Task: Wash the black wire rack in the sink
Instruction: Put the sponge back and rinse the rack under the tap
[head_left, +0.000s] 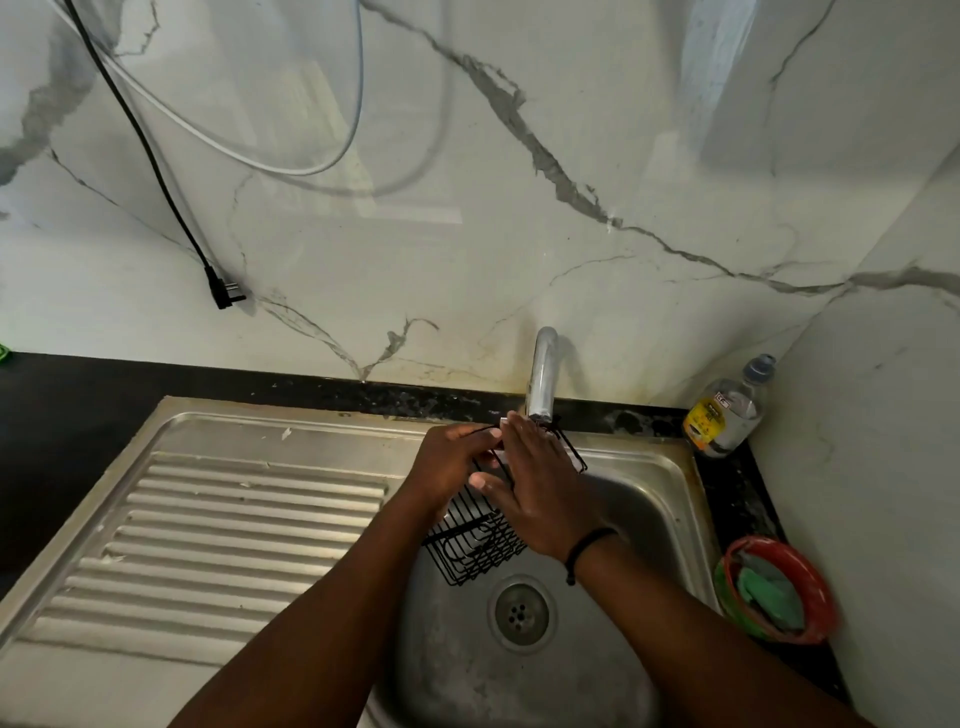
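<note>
Black wire rack (475, 540) held up over the sink (649, 499), just under the tap (541, 379). Left hand (447, 467) gripping the rack's top, fingers curled round the wire. Right hand (540, 493) lying flat on the rack with straight fingers. Soap bottle (727, 410) right of the tap on the worktop (62, 405).

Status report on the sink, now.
Left hand grips black wire rack; right hand lies flat on it. Rack held over sink, under tap. Nothing in the way.
</note>
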